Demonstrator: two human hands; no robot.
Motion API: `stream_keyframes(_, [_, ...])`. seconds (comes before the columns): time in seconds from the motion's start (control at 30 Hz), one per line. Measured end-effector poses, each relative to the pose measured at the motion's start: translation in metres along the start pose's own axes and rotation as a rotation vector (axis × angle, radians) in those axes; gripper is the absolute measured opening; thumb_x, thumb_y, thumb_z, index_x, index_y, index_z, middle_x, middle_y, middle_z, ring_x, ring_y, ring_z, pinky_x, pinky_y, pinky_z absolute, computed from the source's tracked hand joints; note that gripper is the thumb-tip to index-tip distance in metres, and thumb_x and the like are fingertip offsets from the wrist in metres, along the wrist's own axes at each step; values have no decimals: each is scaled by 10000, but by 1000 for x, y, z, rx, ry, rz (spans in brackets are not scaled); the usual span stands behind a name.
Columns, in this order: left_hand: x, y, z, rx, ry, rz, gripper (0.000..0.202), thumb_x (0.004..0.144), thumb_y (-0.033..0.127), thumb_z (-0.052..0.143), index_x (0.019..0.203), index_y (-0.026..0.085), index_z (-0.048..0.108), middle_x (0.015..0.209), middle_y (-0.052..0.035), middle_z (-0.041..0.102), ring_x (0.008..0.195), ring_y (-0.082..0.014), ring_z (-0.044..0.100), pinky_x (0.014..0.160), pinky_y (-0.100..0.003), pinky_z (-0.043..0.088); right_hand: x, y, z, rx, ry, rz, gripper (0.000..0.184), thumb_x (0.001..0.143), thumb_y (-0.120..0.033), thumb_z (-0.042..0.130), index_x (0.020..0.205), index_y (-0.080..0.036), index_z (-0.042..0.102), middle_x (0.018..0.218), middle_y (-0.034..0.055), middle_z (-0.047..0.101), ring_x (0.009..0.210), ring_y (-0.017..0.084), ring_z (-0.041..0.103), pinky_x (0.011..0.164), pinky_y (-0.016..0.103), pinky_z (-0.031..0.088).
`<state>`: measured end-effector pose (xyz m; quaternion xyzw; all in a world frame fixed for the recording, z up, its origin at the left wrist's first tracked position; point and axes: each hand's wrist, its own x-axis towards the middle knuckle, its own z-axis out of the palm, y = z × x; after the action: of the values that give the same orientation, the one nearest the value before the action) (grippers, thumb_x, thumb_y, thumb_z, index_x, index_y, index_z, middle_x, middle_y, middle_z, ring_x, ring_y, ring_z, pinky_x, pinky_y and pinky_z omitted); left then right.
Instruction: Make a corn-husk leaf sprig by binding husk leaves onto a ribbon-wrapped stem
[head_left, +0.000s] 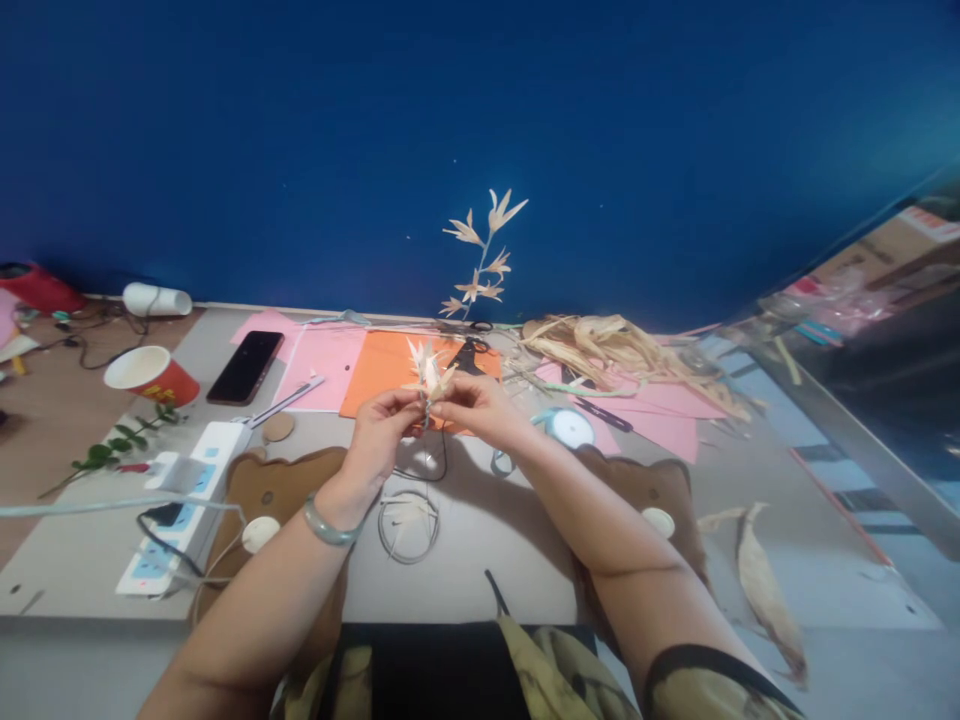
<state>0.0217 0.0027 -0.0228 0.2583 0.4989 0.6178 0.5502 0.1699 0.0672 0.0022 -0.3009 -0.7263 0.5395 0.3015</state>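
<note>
Over the middle of the table, my left hand [386,428] and my right hand [484,408] meet, both with pinched fingers at the base of a small pale flower [427,368] that looks made of dried husk. Its pointed petals stick up above the fingertips, and a thin stem hangs below them. Just beyond rises a taller stalk [481,262] bearing several similar blossoms; its foot is hidden. Black scissors [471,352] lie behind my right hand, partly on orange paper [375,372]. Below my hands rests a coil of wire [409,558] with pale husk scraps in it.
A heap of dried husks [615,350], pink paper [667,400] and a ribbon roll [571,427] lie to the right. At the left are a power strip [184,510] with cables, a phone [246,368] and a paper cup [150,375]. Brown cushions [244,480] lie under my forearms.
</note>
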Motion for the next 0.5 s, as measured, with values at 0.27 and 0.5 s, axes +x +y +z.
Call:
stream_keyframes(0.27, [0, 1, -1, -29, -89, -42, 283, 531, 277, 813, 745, 129, 700, 688, -27, 676, 586, -133, 632, 548, -252, 536, 0, -2, 1, 74, -8, 113, 244, 689, -347, 714, 659, -142, 586, 661, 6, 575, 584, 113, 542, 539, 233, 431])
stream_keyframes(0.5, [-2, 2, 1, -24, -99, -45, 276, 537, 251, 810, 762, 118, 721, 713, -54, 706, 582, -128, 640, 590, -253, 536, 2, 0, -3, 44, 30, 111, 243, 675, -344, 713, 647, -141, 583, 644, 7, 598, 595, 114, 557, 566, 233, 452])
